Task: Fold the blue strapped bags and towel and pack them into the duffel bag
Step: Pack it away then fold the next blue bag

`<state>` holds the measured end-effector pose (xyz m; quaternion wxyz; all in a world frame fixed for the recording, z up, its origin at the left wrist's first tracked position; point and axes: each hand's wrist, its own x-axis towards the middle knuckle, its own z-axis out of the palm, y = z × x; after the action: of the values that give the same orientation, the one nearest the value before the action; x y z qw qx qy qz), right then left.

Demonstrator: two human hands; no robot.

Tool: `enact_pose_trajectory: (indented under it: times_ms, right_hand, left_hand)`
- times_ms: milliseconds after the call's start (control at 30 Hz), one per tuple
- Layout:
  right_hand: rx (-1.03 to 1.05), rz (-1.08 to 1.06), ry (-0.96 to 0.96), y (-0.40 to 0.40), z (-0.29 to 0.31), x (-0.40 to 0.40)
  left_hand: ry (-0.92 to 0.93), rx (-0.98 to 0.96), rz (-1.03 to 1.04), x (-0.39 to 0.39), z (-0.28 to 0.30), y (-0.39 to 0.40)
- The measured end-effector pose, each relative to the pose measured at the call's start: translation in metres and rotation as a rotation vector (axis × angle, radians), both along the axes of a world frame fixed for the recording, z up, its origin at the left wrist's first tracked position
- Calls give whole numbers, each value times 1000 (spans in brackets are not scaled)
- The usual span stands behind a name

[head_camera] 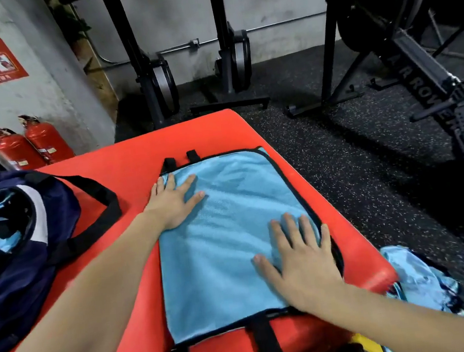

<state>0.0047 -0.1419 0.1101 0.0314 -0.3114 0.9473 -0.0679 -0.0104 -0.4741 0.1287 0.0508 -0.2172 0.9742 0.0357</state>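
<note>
Left hand (173, 201) and right hand (298, 258) press flat-fingered on the blue bag (226, 234), lying lengthwise away, straps at both ends.

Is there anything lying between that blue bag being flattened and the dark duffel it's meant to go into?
Nothing visible blocks the way. The blue strapped bag lies flat on the red mat under both hands. Between it and the duffel bag on the left are only bare mat, the duffel's own black strap and the left forearm.

A light-blue mesh bag (226, 234) with black trim and straps lies flat on the red desk (125, 164). Left of it sits the open navy duffel bag (18, 243), blue fabric inside. Right of the desk, more crumpled blue bags (421, 278) lie on the floor.
</note>
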Motion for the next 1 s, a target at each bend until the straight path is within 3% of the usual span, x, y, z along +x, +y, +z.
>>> enact_pose_trajectory:
  times_ms: [200, 433, 600, 800, 1000]
  right_hand:
    - [42, -16, -19, -5, 2, 7]
    - [-61, 191, 64, 23, 28, 13]
    - [-89, 306, 97, 58, 43, 13]
    - [-47, 436, -36, 98, 33, 3]
    - [-81, 452, -43, 115, 27, 10]
  left_hand:
    - [49, -9, -65, 26, 6, 17]
    - [203, 61, -282, 145, 5, 75]
    - [316, 201, -319, 215, 14, 100]
    - [252, 318, -322, 261, 18, 113]
    - [241, 319, -241, 283, 25, 126]
